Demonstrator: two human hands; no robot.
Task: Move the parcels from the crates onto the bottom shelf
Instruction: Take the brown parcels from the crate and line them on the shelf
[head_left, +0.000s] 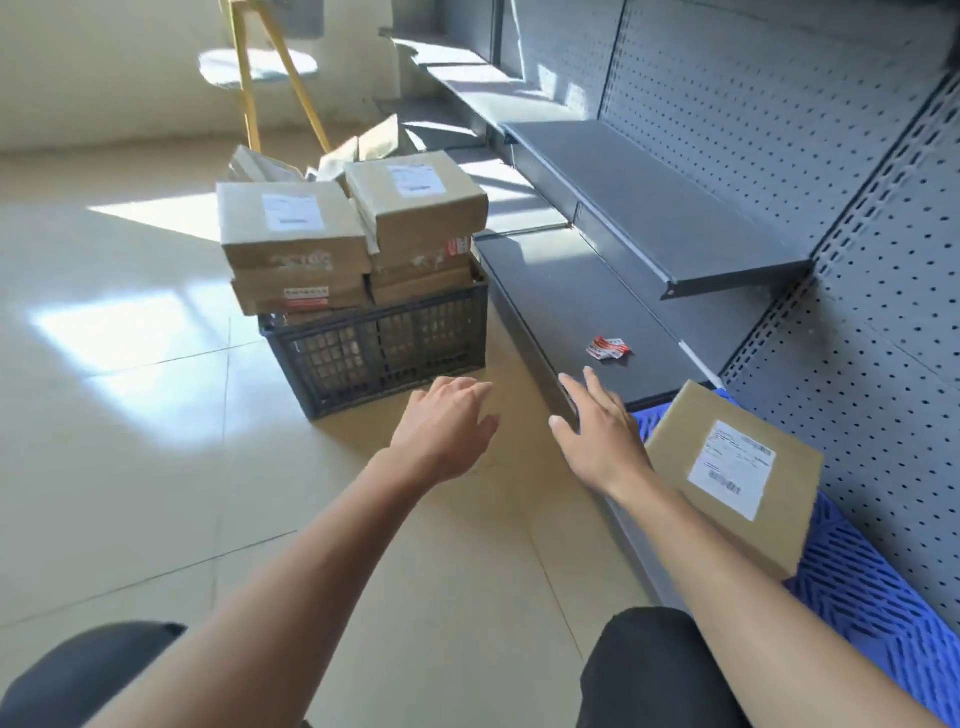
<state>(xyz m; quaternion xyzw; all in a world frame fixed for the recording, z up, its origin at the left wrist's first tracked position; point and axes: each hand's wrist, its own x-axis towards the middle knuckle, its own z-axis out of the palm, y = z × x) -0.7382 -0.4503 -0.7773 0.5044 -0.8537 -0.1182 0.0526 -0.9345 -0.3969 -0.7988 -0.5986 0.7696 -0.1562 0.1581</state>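
Two empty hands (519, 421), parcels (353, 234) stacked in crate (374, 348)

crate (379, 348) dark grey lattice | parcels (293, 226) brown, white labels | mat (872, 587) blue

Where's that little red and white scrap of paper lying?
The red-and-white scrap lies on the dark bottom shelf, right of the parcel-filled crate and just beyond the right hand.

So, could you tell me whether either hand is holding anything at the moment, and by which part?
Nothing is held: the left hand and right hand are both open and reach toward the crate.
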